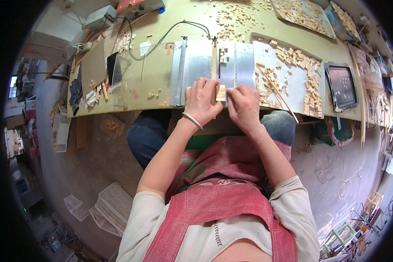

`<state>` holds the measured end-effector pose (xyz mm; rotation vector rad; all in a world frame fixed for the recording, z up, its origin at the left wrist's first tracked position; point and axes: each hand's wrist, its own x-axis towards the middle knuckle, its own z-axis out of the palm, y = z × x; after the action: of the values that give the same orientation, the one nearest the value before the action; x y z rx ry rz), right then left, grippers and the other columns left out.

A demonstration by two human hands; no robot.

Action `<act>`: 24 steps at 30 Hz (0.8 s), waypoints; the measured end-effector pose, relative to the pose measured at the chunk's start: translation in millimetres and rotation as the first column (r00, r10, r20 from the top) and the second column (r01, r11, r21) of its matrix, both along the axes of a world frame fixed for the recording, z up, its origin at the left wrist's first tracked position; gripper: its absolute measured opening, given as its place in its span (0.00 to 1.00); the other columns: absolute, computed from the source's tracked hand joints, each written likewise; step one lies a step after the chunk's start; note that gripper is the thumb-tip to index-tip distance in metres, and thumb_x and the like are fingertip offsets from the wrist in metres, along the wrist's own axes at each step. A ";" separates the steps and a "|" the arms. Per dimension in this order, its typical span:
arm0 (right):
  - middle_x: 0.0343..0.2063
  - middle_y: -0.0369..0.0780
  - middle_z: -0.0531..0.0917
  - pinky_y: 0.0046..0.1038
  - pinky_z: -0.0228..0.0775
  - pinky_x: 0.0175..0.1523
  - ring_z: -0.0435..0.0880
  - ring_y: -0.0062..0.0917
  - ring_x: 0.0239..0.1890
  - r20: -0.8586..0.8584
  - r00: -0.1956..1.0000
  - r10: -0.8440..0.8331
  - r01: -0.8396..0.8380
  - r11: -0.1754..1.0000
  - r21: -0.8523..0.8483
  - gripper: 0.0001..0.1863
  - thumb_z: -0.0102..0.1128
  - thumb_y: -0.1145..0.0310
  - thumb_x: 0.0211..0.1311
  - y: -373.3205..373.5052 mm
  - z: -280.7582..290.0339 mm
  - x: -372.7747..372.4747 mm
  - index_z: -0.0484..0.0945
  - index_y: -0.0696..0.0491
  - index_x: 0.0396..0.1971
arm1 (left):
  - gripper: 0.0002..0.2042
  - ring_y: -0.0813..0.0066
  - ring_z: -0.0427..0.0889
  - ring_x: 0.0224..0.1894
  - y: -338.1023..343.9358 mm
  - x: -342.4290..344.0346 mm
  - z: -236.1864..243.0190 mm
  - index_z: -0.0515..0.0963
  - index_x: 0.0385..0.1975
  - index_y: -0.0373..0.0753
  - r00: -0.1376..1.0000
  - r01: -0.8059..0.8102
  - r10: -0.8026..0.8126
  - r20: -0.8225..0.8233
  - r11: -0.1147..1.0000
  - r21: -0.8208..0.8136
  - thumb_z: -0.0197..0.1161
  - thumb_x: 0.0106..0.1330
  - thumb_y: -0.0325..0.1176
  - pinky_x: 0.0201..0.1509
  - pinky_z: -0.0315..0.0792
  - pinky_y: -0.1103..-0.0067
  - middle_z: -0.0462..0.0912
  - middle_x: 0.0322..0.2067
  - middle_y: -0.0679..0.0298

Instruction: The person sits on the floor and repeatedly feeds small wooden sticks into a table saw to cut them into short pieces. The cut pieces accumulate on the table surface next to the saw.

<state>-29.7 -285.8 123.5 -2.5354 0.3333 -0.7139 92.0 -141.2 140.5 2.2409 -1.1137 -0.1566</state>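
Note:
A small pale wooden block (221, 93) stands at the front of a silver metal saw table (196, 59), between my two hands. My left hand (201, 99), with a bangle at its wrist, is closed with its index finger and thumb at the block's left side. My right hand (244, 106) is closed just right of the block, fingers curled together; what its fingertips grip is hidden. Ahead of the hands, a long wooden strip (214, 61) runs away from me beside a dark narrow slot (219, 67). Several little wood pieces (223, 56) lie right of the slot.
A shallow tray (294, 94) of many wood blocks sits to the right, with a thin stick (278, 94) across it. Beyond is a black-framed tray (341, 85). More blocks (238, 19) scatter at the back. A black cable (170, 26) loops behind. A clear sheet (135, 81) lies left.

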 end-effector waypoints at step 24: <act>0.46 0.41 0.83 0.39 0.67 0.61 0.82 0.37 0.54 -0.136 0.956 0.261 -0.233 0.952 0.197 0.24 0.76 0.67 0.59 -33.3 13.5 7.2 0.85 0.52 0.57 | 0.23 0.52 0.82 0.53 1.5 8.6 3.2 0.80 0.52 0.44 0.992 0.000 -0.001 -0.126 1.000 -0.004 0.74 0.55 0.38 0.56 0.73 0.59 0.80 0.49 0.57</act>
<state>-22.5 -319.1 137.0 -2.4099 0.1211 -0.3667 100.6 -139.7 143.7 2.1944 -1.0458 -0.2915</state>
